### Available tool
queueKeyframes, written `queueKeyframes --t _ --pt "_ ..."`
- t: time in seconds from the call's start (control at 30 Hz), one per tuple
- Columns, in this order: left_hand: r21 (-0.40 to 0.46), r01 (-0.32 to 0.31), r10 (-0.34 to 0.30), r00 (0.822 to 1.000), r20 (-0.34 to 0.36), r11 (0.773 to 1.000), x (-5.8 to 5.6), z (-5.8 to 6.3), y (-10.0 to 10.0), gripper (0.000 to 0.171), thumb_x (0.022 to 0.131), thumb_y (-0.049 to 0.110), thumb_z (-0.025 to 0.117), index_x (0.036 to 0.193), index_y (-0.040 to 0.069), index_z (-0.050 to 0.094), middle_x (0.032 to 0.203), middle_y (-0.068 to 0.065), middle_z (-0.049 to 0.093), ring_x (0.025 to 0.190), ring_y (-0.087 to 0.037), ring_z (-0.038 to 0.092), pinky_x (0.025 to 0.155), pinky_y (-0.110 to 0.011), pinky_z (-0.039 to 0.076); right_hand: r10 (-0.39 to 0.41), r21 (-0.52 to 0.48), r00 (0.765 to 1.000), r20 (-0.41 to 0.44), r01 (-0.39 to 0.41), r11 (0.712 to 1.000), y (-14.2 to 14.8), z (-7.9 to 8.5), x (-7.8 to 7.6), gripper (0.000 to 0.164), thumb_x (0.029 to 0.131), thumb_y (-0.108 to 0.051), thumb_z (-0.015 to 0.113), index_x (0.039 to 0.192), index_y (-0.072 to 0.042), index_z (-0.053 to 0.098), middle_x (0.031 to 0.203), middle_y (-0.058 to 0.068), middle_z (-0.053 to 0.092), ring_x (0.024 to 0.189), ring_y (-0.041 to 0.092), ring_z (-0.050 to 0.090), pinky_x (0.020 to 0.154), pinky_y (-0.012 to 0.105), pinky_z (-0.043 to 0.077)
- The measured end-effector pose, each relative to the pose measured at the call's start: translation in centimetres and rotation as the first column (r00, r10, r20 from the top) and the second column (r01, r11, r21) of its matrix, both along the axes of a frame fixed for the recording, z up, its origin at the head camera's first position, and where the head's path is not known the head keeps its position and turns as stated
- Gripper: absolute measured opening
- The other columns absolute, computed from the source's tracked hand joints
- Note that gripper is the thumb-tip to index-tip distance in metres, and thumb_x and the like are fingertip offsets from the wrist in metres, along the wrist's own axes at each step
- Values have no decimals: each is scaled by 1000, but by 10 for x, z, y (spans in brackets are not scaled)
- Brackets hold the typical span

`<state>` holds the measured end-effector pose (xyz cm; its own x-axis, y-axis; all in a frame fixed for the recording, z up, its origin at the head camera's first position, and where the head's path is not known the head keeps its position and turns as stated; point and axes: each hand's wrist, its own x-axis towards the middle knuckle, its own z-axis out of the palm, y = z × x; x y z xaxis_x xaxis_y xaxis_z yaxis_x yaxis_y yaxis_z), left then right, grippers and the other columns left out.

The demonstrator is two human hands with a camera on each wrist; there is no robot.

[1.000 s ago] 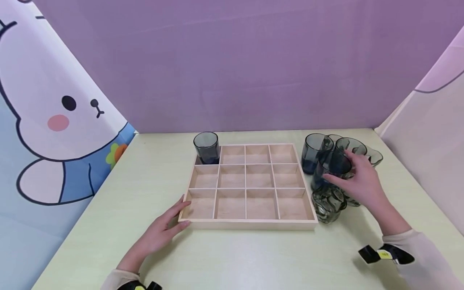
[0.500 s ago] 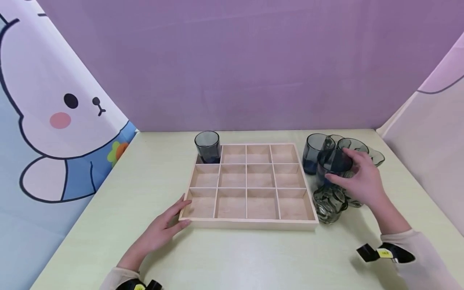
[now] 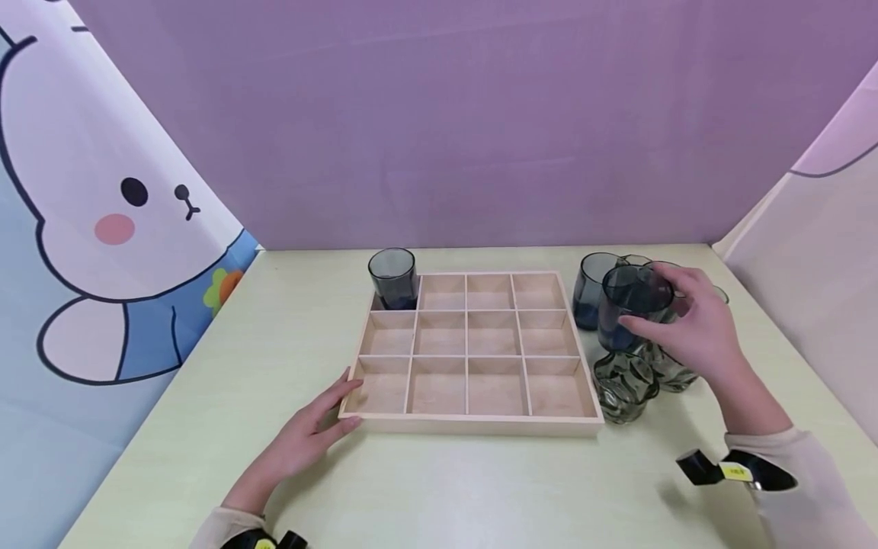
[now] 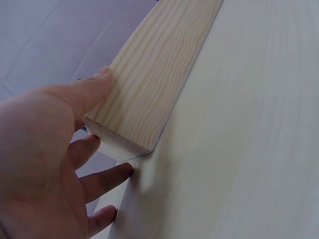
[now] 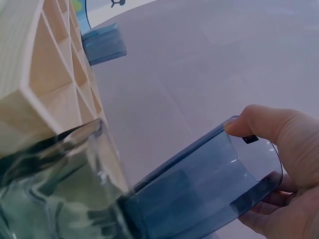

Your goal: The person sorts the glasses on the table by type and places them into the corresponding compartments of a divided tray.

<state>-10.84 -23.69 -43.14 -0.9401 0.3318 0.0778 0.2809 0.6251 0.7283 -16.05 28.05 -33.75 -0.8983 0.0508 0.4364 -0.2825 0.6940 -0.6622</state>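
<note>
A light wooden tray (image 3: 480,425) divided into several square compartments lies on the table. My left hand (image 3: 302,438) rests at its front left corner, thumb against the front wall and fingers along the left side; the left wrist view shows the fingers (image 4: 107,181) fairly straight. My right hand (image 3: 703,328) holds a blue-grey drinking glass (image 3: 627,324), thumb and fingers around its rim, among the glasses right of the tray. The held glass (image 5: 194,184) appears slightly raised; its base is partly hidden in the right wrist view. Another blue-grey glass (image 3: 393,278) stands in the back left compartment.
Right of the tray cluster more glasses: a smooth blue-grey glass (image 3: 588,297) behind, and wavy greenish-grey glasses, one wavy glass (image 3: 623,389) close to the tray's right wall. Several others are partly hidden by the right hand. A purple backdrop (image 3: 480,122) rises behind the table.
My right hand has lifted the blue-grey glass slightly up and to the right from where it stood. My left hand stays at the tray corner.
</note>
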Motion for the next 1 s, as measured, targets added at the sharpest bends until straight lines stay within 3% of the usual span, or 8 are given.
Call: queueKeyframes --t 0.33,0.7,1.0 --pt "1 -2 2 1000 4 1000 0 0 0 57 97 30 66 148 13 46 159 -19 26 142 -42 30 109 -66 28 39 -57 999 -9 -39 998 -10 12 -1 82 69 0 88 142 3 51 127 10 49 105 -5 41 87 4 35" --pt "-5 -8 8 1000 2 1000 1 0 0 58 97 31 66 149 12 46 159 -19 26 142 -43 30 108 -66 29 93 -91 995 -21 -94 991 -30 22 -6 81 71 1 87 143 1 50 130 12 48 110 -3 41 93 8 37" --pt "-1 0 0 1000 -11 1000 0 1 1 57 97 30 66 148 12 46 159 -19 27 142 -42 29 109 -65 28 144 -127 989 -6 -144 981 -48 28 -14 80 73 -1 87 144 1 49 131 12 47 109 7 43 98 12 37"
